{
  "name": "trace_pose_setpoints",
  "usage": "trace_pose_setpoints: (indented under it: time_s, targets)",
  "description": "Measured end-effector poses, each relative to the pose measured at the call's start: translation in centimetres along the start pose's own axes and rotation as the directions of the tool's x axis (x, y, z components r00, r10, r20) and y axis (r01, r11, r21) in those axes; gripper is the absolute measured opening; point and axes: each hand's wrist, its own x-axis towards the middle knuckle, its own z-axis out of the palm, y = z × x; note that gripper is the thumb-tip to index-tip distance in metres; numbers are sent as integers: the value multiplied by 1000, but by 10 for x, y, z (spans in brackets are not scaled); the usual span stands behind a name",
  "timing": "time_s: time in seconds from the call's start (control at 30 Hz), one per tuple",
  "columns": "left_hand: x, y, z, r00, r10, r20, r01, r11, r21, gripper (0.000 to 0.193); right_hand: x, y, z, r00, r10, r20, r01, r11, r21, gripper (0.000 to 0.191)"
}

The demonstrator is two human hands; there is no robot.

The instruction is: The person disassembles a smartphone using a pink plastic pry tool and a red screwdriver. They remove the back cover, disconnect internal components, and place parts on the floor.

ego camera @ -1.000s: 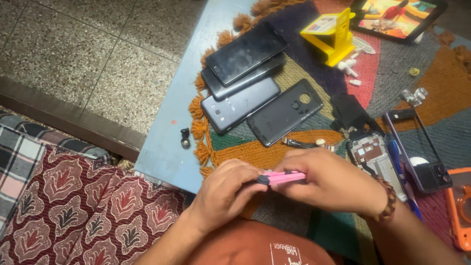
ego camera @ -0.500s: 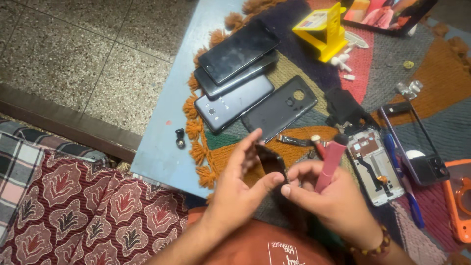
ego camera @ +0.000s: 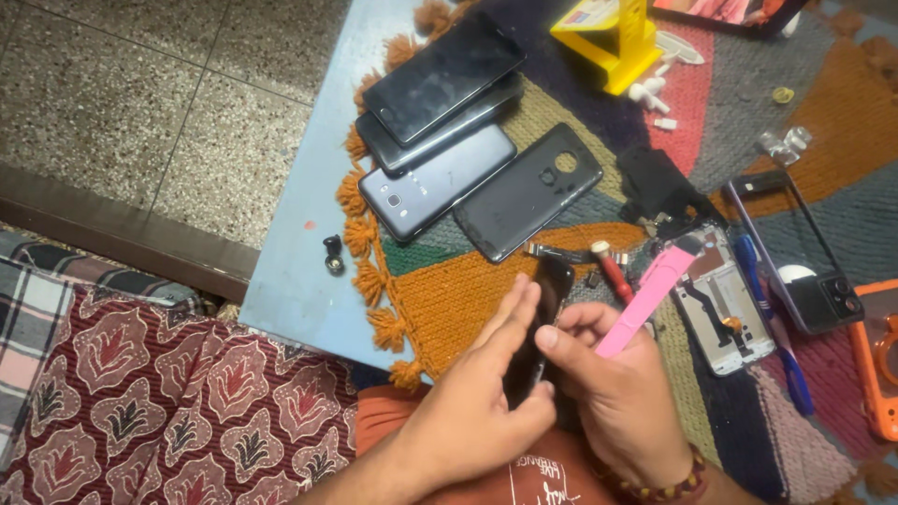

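My left hand (ego camera: 482, 397) grips a thin black phone panel (ego camera: 545, 297) held edge-up over the near edge of the woven mat (ego camera: 449, 295). My right hand (ego camera: 617, 393) touches the panel's right edge with its fingertips and also holds a pink flat tool (ego camera: 650, 292) that sticks up and to the right. A beaded bracelet sits on my right wrist.
Several dark phones (ego camera: 440, 79) and a back cover (ego camera: 529, 190) lie fanned on the mat. A yellow stand (ego camera: 613, 37), an opened phone frame (ego camera: 720, 304), a blue pen (ego camera: 772, 323), an orange case (ego camera: 879, 369) and small parts lie to the right. A small black piece (ego camera: 332, 253) lies on the blue table (ego camera: 299, 281).
The hands, closed together on the pink tool a second ago, have parted. The black panel now stands upright between them and the pink tool points up to the right.
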Motion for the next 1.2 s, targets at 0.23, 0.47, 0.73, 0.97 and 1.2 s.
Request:
trace_pose_setpoints:
  time_s: [0.23,0.47,0.73,0.97,1.2]
  targets:
    - [8,13,-19,960,-251,120,231,960,161,65,-11,1,-10,991,-124,-51,122,992,-43,22]
    - [17,22,-47,974,34,225,-130,894,429,48,-12,-25,-29,663,-661,351,631,243,-737,37]
    - [22,27,-45,943,218,253,-328,749,576,35,6,-39,-30,554,-489,673,793,64,-606,27]
    - [1,26,-29,890,427,159,-413,611,676,33,7,-38,-27,536,-476,697,824,117,-554,27]
    - [-3,30,-24,868,485,108,-420,599,681,29,3,-35,-28,553,-484,678,801,87,-592,24]
